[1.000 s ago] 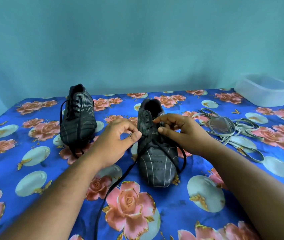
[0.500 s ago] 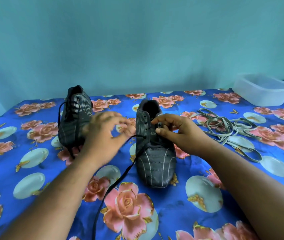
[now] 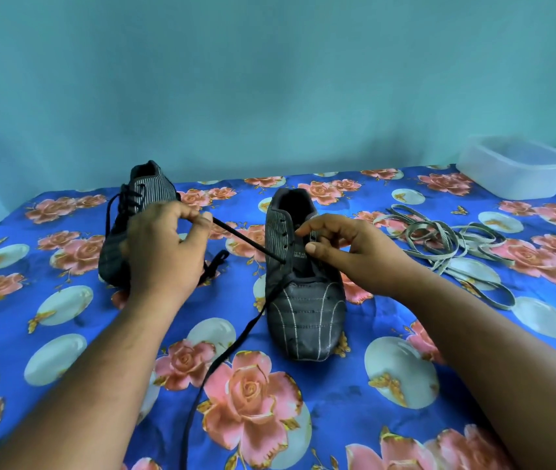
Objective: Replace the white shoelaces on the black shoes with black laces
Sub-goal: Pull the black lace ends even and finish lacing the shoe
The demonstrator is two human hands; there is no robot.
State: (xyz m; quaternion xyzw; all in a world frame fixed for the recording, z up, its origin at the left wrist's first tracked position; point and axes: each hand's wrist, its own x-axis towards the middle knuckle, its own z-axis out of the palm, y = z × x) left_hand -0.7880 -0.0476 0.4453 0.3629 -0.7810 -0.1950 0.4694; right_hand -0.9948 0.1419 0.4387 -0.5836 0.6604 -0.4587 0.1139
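While right hand [image 3: 354,256] pinches shoe [image 3: 300,283], left hand [image 3: 164,252], pinching black lace [image 3: 249,244], now farther left, lace taut.

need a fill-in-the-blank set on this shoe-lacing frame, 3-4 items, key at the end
1. The left hand pulls a black lace out of an eyelet on the ____ side of the near shoe.
2. The right hand rests on that shoe's ____.
3. The white laces lie in a pile on the tablecloth, to the ____ of the near shoe.
4. The far shoe already carries ____ laces.

Missing words: left; tongue; right; black
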